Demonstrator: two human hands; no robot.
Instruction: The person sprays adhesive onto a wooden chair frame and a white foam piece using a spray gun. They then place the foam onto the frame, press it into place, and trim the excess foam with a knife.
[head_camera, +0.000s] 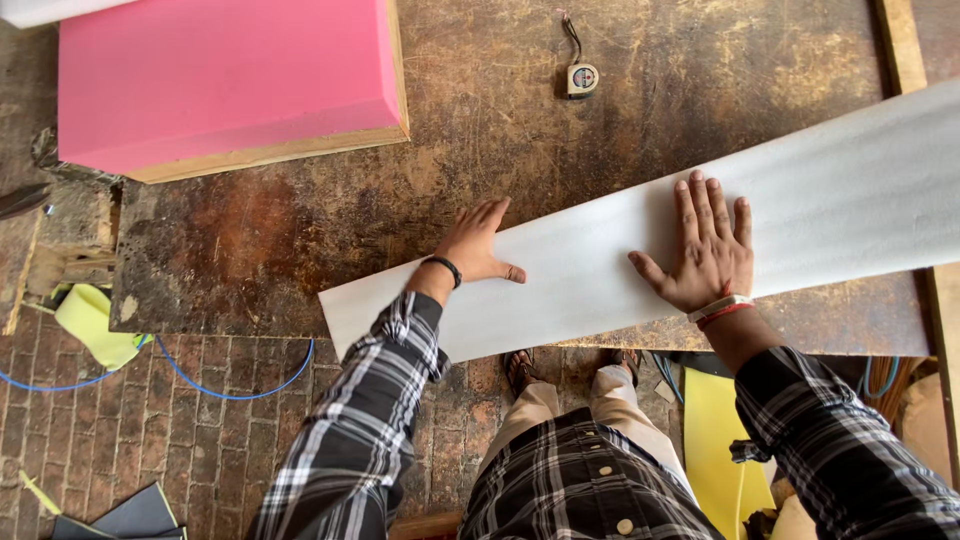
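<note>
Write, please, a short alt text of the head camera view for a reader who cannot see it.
A person presses both hands on a long white foam sheet lying across a worn brown wooden table: the left hand at its upper edge, the right hand flat on it. A pink foam block and a small tape measure also lie on the table.

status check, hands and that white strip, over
Left hand at white foam strip far edge. Right hand flat on it. Tape measure well clear.
</note>
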